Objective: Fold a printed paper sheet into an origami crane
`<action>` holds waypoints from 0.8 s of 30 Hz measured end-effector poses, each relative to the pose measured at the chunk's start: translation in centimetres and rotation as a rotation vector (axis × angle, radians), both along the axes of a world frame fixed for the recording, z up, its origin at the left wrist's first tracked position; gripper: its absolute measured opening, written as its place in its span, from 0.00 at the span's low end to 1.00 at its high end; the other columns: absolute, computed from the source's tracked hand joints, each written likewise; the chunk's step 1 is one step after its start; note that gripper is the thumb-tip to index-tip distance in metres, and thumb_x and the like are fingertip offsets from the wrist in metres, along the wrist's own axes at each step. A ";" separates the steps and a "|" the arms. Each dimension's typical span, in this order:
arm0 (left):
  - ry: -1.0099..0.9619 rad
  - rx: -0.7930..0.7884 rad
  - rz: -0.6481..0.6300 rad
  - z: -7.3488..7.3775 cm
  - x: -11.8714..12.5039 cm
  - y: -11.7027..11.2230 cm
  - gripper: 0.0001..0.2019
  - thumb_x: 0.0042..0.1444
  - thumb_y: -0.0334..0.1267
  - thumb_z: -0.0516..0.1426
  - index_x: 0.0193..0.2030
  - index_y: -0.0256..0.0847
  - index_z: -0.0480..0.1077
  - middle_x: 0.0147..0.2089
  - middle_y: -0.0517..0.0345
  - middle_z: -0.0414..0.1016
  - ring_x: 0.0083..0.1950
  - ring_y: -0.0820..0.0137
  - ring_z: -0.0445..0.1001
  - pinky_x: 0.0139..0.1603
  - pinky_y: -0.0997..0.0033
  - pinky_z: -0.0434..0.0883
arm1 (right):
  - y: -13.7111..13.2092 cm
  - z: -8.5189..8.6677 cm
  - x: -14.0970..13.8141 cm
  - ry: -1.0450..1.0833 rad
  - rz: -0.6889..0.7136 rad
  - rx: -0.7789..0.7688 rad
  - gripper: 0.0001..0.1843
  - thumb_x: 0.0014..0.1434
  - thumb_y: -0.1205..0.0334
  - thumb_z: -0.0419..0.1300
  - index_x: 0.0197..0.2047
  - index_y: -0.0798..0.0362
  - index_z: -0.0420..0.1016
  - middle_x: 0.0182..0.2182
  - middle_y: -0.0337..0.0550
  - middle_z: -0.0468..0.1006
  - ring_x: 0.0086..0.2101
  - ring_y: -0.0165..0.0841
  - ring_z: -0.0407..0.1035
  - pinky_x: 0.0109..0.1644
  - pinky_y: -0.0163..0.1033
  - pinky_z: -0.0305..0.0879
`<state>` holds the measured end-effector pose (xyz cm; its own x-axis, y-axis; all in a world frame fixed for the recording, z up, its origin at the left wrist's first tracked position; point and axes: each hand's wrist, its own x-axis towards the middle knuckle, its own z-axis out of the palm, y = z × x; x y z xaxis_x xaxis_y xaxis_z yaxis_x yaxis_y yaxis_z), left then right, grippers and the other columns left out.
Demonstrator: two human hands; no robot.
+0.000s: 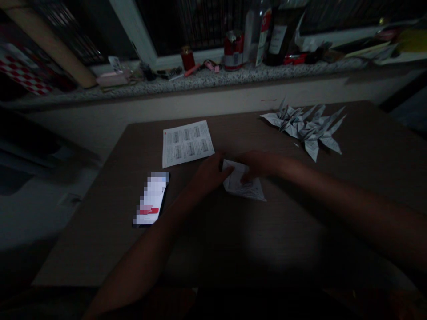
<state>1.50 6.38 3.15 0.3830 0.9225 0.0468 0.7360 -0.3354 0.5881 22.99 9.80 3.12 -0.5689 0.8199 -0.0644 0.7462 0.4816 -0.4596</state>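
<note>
A partly folded piece of printed paper [245,184] lies on the dark brown table [233,240] near its middle. My left hand [210,174] pinches the paper's left edge with its fingers closed. My right hand [258,165] presses down on the top of the same paper, fingers curled on it. The light is dim and the fingertips are hard to make out.
A flat printed sheet [187,143] lies behind my left hand. A lit phone [151,198] lies to the left. Several folded paper cranes [305,126] are piled at the back right. A stone ledge [213,80] behind the table carries cans, bottles and small clutter.
</note>
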 end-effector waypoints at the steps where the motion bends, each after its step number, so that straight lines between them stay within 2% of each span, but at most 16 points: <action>1: -0.006 0.017 -0.011 0.0 -0.1 0.1 0.25 0.64 0.41 0.62 0.66 0.39 0.66 0.59 0.47 0.77 0.56 0.59 0.77 0.57 0.58 0.75 | -0.1 0.2 -0.2 -0.070 0.039 -0.035 0.36 0.37 0.62 0.81 0.52 0.50 0.82 0.45 0.49 0.85 0.45 0.51 0.79 0.46 0.47 0.74; 4: 0.003 -0.001 -0.092 0.1 -0.3 0.5 0.14 0.64 0.37 0.61 0.55 0.40 0.74 0.52 0.51 0.80 0.51 0.62 0.79 0.54 0.60 0.74 | -0.7 1.2 -0.8 -0.189 0.127 -0.098 0.38 0.46 0.61 0.78 0.61 0.49 0.76 0.53 0.48 0.82 0.52 0.51 0.76 0.52 0.48 0.72; 7: 0.063 -0.039 -0.127 0.4 -0.7 0.5 0.09 0.64 0.37 0.61 0.49 0.40 0.77 0.46 0.53 0.81 0.46 0.62 0.79 0.50 0.61 0.74 | -1.2 1.8 -1.1 -0.248 0.081 -0.111 0.31 0.48 0.58 0.77 0.55 0.54 0.79 0.49 0.52 0.83 0.48 0.52 0.78 0.47 0.47 0.73; 9: 0.093 -0.042 -0.111 0.6 -1.0 0.3 0.08 0.64 0.38 0.61 0.48 0.41 0.77 0.46 0.53 0.81 0.45 0.62 0.79 0.48 0.61 0.74 | -1.5 1.8 -1.0 -0.303 0.022 -0.100 0.28 0.49 0.53 0.76 0.52 0.53 0.80 0.46 0.53 0.84 0.45 0.52 0.79 0.43 0.46 0.73; 12: 0.127 -0.036 -0.078 0.4 -1.6 -0.1 0.08 0.62 0.40 0.61 0.47 0.42 0.77 0.47 0.54 0.81 0.46 0.61 0.79 0.47 0.61 0.74 | -2.1 1.7 -0.4 -0.331 -0.036 -0.063 0.26 0.53 0.51 0.73 0.52 0.52 0.78 0.47 0.53 0.84 0.45 0.50 0.79 0.40 0.44 0.71; 15: 0.157 -0.055 -0.071 0.0 -2.2 -0.6 0.10 0.63 0.42 0.61 0.48 0.43 0.76 0.47 0.54 0.81 0.45 0.61 0.79 0.44 0.62 0.73 | -2.8 1.7 0.5 -0.318 -0.031 -0.080 0.19 0.58 0.53 0.70 0.49 0.53 0.78 0.44 0.53 0.84 0.42 0.48 0.79 0.37 0.43 0.69; 18: 0.191 -0.087 -0.082 0.0 -2.5 -1.1 0.10 0.63 0.43 0.60 0.48 0.43 0.76 0.48 0.54 0.81 0.45 0.60 0.79 0.43 0.63 0.73 | -3.5 1.7 1.4 -0.249 -0.012 -0.166 0.14 0.60 0.55 0.67 0.47 0.51 0.77 0.40 0.48 0.84 0.38 0.43 0.78 0.35 0.41 0.66; 21: 0.217 -0.116 -0.117 0.3 -2.4 -1.6 0.10 0.63 0.42 0.59 0.48 0.43 0.76 0.48 0.54 0.81 0.45 0.60 0.79 0.43 0.62 0.72 | -4.2 1.1 1.8 -0.150 -0.001 -0.184 0.11 0.60 0.60 0.67 0.46 0.50 0.77 0.41 0.46 0.84 0.39 0.41 0.78 0.36 0.39 0.66; 24: 0.208 -0.127 -0.184 0.4 -1.9 -1.8 0.09 0.62 0.38 0.59 0.48 0.44 0.76 0.48 0.55 0.81 0.46 0.60 0.79 0.45 0.62 0.73 | -4.9 0.6 1.9 -0.063 -0.049 -0.182 0.11 0.60 0.64 0.65 0.47 0.51 0.77 0.40 0.46 0.83 0.38 0.39 0.77 0.37 0.39 0.65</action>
